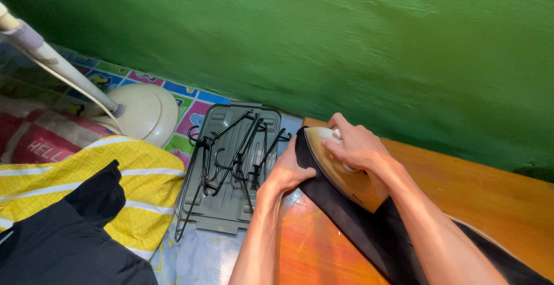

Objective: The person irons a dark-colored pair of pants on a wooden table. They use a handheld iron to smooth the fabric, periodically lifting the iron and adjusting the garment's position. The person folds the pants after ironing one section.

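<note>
Two hands work at the near corner of an orange wooden table (pixel 490 198), but going from the left: a white fan base (pixel 147 112) with its slanting pole stands on a colourful play mat (pixel 193 109), and below it a yellow striped cloth (pixel 141 187) lies under a heap of black clothing (pixel 69 233), crowding the floor on that side. Next comes a grey plastic tray (pixel 231 213) holding a tangle of black wire hangers (pixel 231 158), its right edge just beside the table's edge, so little free floor shows between them. The left hand (pixel 288 172) lies with fingers pressed together, flat on the end of a black garment (pixel 346 215) that runs as a long strip across the table toward the bottom right. The right hand (pixel 358 146) curls closed around the handle of a gold-toned iron (pixel 340 169), which sits on the garment, its tip pointing at the table's far left corner. Behind it the green wall (pixel 375 42) runs close along the table's far edge; bare wood lies open to the right.
</note>
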